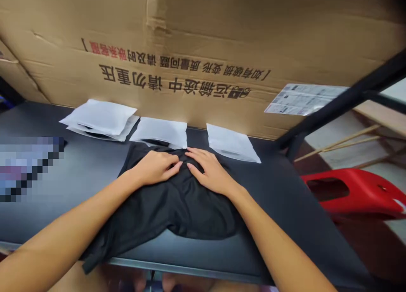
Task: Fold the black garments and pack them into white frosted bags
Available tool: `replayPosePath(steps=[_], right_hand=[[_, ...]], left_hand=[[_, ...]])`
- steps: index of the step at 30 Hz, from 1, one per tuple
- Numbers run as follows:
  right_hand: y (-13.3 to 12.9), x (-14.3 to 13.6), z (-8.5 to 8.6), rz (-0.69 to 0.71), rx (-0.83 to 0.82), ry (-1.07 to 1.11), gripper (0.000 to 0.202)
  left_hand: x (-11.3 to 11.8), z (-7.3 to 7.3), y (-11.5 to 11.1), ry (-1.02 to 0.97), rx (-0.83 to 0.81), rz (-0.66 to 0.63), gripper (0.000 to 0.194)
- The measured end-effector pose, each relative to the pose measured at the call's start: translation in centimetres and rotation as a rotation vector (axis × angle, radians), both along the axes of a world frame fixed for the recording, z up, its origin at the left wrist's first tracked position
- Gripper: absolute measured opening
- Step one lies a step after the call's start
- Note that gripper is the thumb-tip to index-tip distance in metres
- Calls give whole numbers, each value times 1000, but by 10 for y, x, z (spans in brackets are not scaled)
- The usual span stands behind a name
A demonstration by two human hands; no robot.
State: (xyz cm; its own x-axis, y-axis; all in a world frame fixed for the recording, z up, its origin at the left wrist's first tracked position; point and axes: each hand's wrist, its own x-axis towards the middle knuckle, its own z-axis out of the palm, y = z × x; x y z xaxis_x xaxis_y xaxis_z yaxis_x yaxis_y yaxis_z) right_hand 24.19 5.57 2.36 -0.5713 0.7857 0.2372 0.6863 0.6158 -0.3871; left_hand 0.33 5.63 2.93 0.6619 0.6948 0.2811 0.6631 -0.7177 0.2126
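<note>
While the left hand (158, 167) is resting curled, grip indeterminable, on the far part of the black cloth (158, 211), the right hand (209, 169), fingers spread, is touching it alongside, neither nearer.
</note>
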Motion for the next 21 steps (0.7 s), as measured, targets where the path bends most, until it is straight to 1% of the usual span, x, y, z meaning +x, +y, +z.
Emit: replayPosePath(steps=[8, 17, 19, 21], right_hand=[[0, 0, -2, 7, -11, -22, 41], [-2, 0, 0, 11, -40, 31, 42], [-3, 0, 2, 7, -45, 56, 39], [-3, 3, 8, -15, -18, 113, 35]], left_hand=[[-3, -3, 1, -28, 61, -7, 30], [-6, -1, 2, -2, 43, 11, 33], [-6, 0, 2, -6, 44, 5, 32], [-6, 1, 1, -18, 44, -16, 29]])
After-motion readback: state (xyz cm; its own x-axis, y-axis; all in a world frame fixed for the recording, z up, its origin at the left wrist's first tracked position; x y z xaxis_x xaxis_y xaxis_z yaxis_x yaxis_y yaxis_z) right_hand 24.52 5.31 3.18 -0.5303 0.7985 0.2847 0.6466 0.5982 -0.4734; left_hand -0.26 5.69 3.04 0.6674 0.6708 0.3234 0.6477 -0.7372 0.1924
